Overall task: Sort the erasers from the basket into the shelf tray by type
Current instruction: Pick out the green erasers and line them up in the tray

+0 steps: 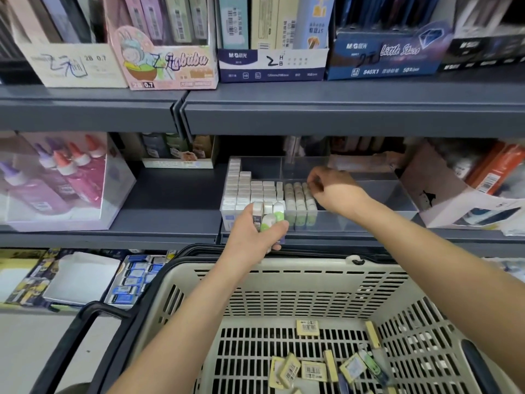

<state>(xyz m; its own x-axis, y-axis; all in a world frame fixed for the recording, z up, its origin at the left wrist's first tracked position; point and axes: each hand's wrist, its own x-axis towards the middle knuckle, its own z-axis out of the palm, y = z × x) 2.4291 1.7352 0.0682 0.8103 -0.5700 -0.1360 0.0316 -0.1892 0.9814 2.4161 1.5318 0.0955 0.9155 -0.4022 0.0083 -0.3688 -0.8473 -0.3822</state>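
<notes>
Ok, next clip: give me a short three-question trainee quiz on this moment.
1. True or false: the left hand grips several erasers at once.
2. Which hand reaches into the shelf tray? A: left hand. B: right hand. C: neither.
3. Fill in: loose yellowish erasers lie in the ___.
Key: 1 true; 2 B; 3 basket.

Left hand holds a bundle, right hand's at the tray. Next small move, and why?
Probably the right hand takes one eraser from the bundle in the left hand and stands it beside the green rows; bare tray floor shows right of them.
</notes>
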